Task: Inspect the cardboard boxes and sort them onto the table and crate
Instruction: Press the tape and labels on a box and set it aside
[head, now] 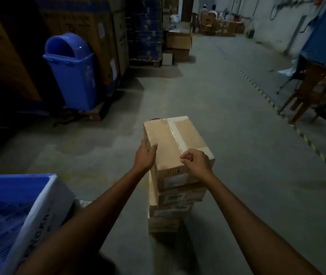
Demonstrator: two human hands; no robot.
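While the top box [176,139] sits on its floor stack [170,205], sorting looks barely begun. The left hand [145,155] clasps its left edge and the right hand [196,163] curls at the near corner, grip unclear. The blue crate [29,205] stands near on the left.

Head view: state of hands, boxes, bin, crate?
top box: taped shut, askew on the stack
stack: several boxes, on the floor, labels toward the camera
left hand: grips the top box's left edge
right hand: fingers curled on the top box's near right corner; grip unclear
blue bin: upright, domed lid on
blue crate: open-topped, lower left
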